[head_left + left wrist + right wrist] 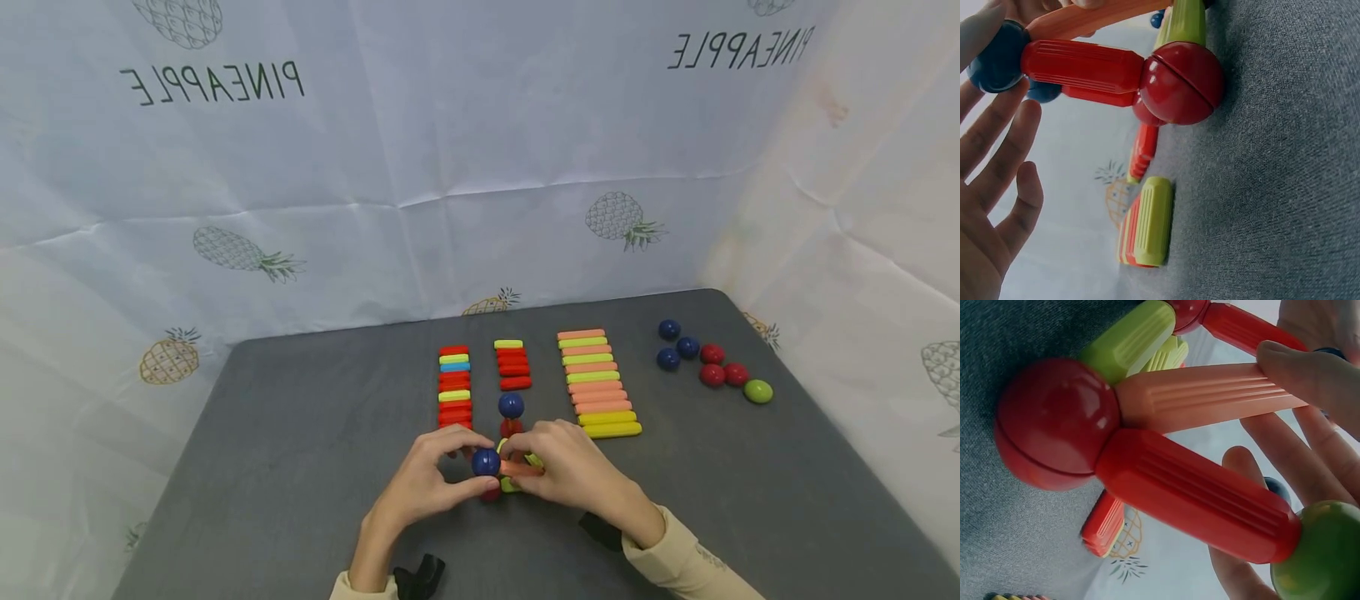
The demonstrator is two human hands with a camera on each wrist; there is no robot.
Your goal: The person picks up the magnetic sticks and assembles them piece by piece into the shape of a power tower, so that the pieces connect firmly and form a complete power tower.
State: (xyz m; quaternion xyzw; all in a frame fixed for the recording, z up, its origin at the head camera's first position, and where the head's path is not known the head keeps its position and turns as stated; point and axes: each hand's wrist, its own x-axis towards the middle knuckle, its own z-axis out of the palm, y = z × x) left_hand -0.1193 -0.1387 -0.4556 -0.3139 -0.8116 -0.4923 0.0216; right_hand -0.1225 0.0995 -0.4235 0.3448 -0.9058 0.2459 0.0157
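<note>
A toy frame of balls and ribbed plastic rods stands on the table. My left hand (431, 477) pinches its near-left blue ball (486, 461) between thumb and fingertips. Below that ball, an upright red rod (1085, 65) meets a red ball (1185, 81) on the table. A salmon rod (519, 470) slants between the blue ball and another low red ball (1057, 422); my right hand (573, 467) pinches it near its upper end. Close beside the right fingers is a green ball (1322, 553) on a second red rod (1194, 497). Another blue ball (512, 406) tops the far side.
Behind the frame on the grey table (330, 433) lie a left row of mixed rods (454, 386), a short row of mostly red rods (513, 364) and a row of salmon and yellow rods (597, 383). Loose blue, red and green balls (712, 375) lie far right.
</note>
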